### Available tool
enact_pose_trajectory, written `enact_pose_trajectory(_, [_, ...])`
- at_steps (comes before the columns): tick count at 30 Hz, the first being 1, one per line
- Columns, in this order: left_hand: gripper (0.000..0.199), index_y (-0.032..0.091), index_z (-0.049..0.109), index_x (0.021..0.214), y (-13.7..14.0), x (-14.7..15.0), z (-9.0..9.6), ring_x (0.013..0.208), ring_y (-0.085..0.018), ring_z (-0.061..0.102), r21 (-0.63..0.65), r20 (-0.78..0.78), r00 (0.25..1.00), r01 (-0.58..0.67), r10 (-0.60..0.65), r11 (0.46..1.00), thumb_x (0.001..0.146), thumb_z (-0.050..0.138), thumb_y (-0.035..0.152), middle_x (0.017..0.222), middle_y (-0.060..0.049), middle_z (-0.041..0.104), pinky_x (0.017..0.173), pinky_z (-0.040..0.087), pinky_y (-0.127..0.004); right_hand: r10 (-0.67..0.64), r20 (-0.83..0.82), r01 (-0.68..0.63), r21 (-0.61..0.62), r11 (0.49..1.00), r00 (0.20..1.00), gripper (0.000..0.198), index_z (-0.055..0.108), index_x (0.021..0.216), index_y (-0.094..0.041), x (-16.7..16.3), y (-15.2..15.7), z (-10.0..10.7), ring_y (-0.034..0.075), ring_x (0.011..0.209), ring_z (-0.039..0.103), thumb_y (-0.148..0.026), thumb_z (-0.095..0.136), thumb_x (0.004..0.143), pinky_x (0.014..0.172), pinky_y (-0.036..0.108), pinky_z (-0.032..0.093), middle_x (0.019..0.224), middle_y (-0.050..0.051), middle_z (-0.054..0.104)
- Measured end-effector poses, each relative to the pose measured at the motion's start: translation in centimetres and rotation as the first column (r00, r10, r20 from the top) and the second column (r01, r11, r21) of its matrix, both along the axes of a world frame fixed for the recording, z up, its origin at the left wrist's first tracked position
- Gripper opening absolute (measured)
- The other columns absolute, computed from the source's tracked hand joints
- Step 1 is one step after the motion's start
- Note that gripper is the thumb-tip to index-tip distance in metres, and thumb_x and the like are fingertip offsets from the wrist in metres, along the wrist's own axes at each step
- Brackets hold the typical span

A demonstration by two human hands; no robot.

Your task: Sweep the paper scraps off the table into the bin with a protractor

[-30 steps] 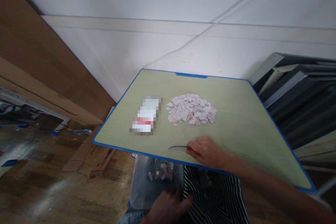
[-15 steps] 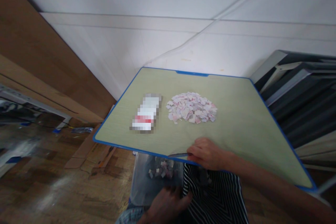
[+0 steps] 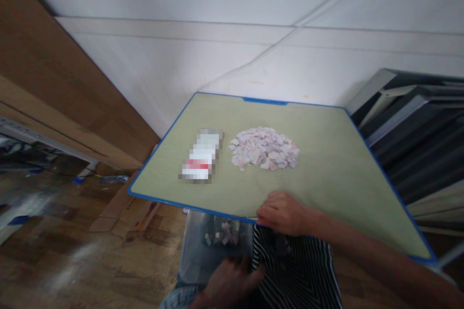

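My right hand is closed at the near edge of the green table, its fingers wrapped round a thin dark strip. Only a sliver of that strip shows, so its kind is unclear. Beyond the hand lies a heaped pile of small pale pink and white paper pieces. Lower down, in shadow, my left hand rests near a clear plastic box, thumb spread from the fingers, nothing visible in it. Similar small scraps lie inside the box.
A pixelated white rectangle with a red band lies left of the pile. A white wall backs the table. Dark folded panels lean at the right, and brown cardboard stands at the left. Striped cloth covers my lap.
The dark strip in my right hand has tilted or sunk at the table edge, and less of it shows. My left hand has hardly moved; the pile looks the same.
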State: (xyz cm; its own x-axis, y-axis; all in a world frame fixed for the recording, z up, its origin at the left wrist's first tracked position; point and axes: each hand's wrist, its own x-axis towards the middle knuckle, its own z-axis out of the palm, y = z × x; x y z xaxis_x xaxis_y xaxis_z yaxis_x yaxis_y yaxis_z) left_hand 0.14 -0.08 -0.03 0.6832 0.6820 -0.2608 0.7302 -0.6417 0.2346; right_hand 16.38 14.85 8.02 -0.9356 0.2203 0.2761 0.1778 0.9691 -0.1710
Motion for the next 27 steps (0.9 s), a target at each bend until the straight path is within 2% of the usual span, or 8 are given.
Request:
enact_pose_trajectory(5, [0.039, 0.023, 0.032, 0.122, 0.0, -0.1, -0.5, 0.077, -0.021, 0.062, 0.010, -0.021, 1.000, 0.007, -0.007, 1.000, 0.087, 0.049, 0.019, 0.096, -0.008, 0.060, 0.060, 0.053, -0.030, -0.127, 0.096, 0.134, -0.069, 0.989, 0.987, 0.036, 0.055, 0.075, -0.016, 0.7, 0.7, 0.3, 0.013, 0.053, 0.049, -0.032, 0.028, 0.092, 0.053, 0.025, 0.031, 0.057, 0.003, 0.058])
enact_pose_trajectory(8, [0.041, 0.023, 0.030, 0.123, 0.1, -0.1, -0.7, 0.077, -0.020, 0.061, -0.003, -0.057, 0.998, 0.033, -0.033, 0.999, 0.087, 0.048, 0.019, 0.094, -0.008, 0.061, 0.059, 0.053, -0.029, -0.250, 0.073, 0.260, -0.227, 0.939, 0.966, 0.033, 0.053, 0.076, -0.015, 1.7, 2.0, 0.6, 0.012, 0.054, 0.051, -0.032, 0.030, 0.091, 0.054, 0.024, 0.035, 0.060, 0.004, 0.058])
enact_pose_trajectory(10, [0.042, 0.023, 0.028, 0.124, 0.1, -0.1, -0.6, 0.079, -0.020, 0.061, -0.004, -0.070, 0.997, 0.040, -0.041, 0.999, 0.087, 0.047, 0.017, 0.096, -0.008, 0.060, 0.061, 0.052, -0.029, -0.323, -0.002, 0.295, -0.399, 0.868, 0.946, 0.032, 0.051, 0.073, -0.015, 2.4, 3.2, 0.6, 0.010, 0.049, 0.049, -0.034, 0.031, 0.090, 0.050, 0.022, 0.036, 0.055, 0.001, 0.055])
enact_pose_trajectory(12, [0.043, 0.023, 0.027, 0.125, 0.1, -0.2, -0.4, 0.081, -0.020, 0.060, -0.011, -0.067, 0.997, 0.044, -0.045, 0.999, 0.087, 0.046, 0.017, 0.097, -0.009, 0.059, 0.063, 0.052, -0.029, -0.420, -0.078, 0.299, -0.585, 0.754, 0.904, 0.032, 0.050, 0.072, -0.016, 3.3, 4.4, 0.6, 0.008, 0.044, 0.048, -0.035, 0.033, 0.090, 0.047, 0.020, 0.038, 0.051, -0.002, 0.053])
enact_pose_trajectory(14, [0.043, 0.022, 0.026, 0.126, 0.2, -0.2, -0.1, 0.079, -0.021, 0.060, -0.035, -0.063, 0.997, 0.044, -0.046, 0.998, 0.088, 0.045, 0.016, 0.097, -0.010, 0.058, 0.063, 0.052, -0.031, -0.494, -0.118, 0.324, -0.621, 0.714, 0.861, 0.031, 0.052, 0.080, -0.015, 4.0, 5.4, 0.6, 0.009, 0.049, 0.052, -0.036, 0.031, 0.090, 0.049, 0.022, 0.042, 0.057, 0.000, 0.056])
enact_pose_trajectory(19, [0.041, 0.022, 0.027, 0.125, 0.4, -0.2, 0.6, 0.078, -0.022, 0.060, -0.074, -0.065, 0.997, 0.039, -0.044, 0.996, 0.088, 0.043, 0.015, 0.095, -0.011, 0.058, 0.060, 0.052, -0.033, -0.629, -0.277, 0.206, -0.786, 0.583, 0.726, 0.032, 0.054, 0.092, -0.017, 5.1, 7.3, 1.3, 0.010, 0.053, 0.054, -0.045, 0.045, 0.083, 0.050, 0.024, 0.044, 0.074, 0.003, 0.060])
enact_pose_trajectory(24, [0.041, 0.023, 0.028, 0.124, 0.4, -0.1, 0.5, 0.077, -0.021, 0.060, -0.068, -0.054, 0.998, 0.030, -0.034, 0.997, 0.088, 0.045, 0.015, 0.094, -0.009, 0.058, 0.061, 0.051, -0.031, -0.762, -0.256, 0.109, -0.913, 0.392, 0.594, 0.030, 0.054, 0.080, -0.018, 5.5, 8.1, 1.5, 0.009, 0.043, 0.047, -0.047, 0.053, 0.076, 0.039, 0.022, 0.035, 0.057, -0.002, 0.054])
enact_pose_trajectory(27, [0.043, 0.024, 0.028, 0.125, 0.3, -0.2, 0.3, 0.079, -0.021, 0.060, -0.063, -0.057, 0.998, 0.023, -0.027, 0.998, 0.087, 0.046, 0.016, 0.094, -0.009, 0.058, 0.062, 0.051, -0.030, -0.835, -0.270, 0.138, -0.916, 0.376, 0.480, 0.030, 0.050, 0.069, -0.018, 5.5, 8.3, 1.3, 0.006, 0.036, 0.039, -0.045, 0.062, 0.068, 0.033, 0.019, 0.027, 0.052, -0.004, 0.049])
